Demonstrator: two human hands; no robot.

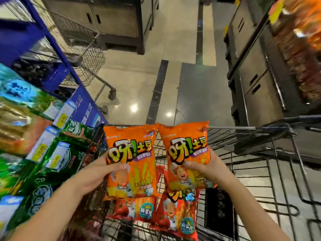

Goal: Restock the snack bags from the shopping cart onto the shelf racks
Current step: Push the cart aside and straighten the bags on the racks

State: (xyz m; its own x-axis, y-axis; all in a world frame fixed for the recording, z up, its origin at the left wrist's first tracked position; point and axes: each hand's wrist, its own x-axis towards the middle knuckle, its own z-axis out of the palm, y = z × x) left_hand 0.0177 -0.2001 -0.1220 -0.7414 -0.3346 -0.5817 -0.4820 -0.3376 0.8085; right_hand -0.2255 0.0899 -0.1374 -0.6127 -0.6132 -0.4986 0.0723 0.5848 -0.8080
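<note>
Head view: the left hand (97, 173) grips the left orange snack bag (132, 153) at its left edge. The thumb lies across the printed front and the fingers are hidden behind. The right hand (210, 169) grips the right orange snack bag (187, 146) in the same way from its right edge, with the thumb on the front. Both bags stand upright side by side, fronts toward the camera, their top corners almost touching. They are held up over the middle of the shopping cart (243, 129), and their tops reach the line of the cart's far rim.

Below them, inside the cart toward its near edge, lie two red snack bags: one (133, 209) under the left orange bag and one (177, 218) under the right. The orange bags partly cover both. A black pack (218, 211) lies in the cart just right of the red bags; its print is too dark to read.

The shelf rack (57, 129) runs along the cart's left side. It is filled with green bags (43, 185) and carries yellow price tags (61, 119) on its front edge, all blurred. A second wire cart (90, 61) stands on the shiny floor (132, 79) beyond the rack. To the right of the aisle are dark cabinets (257, 80), with blurred orange and red goods (302, 54) beyond them.
</note>
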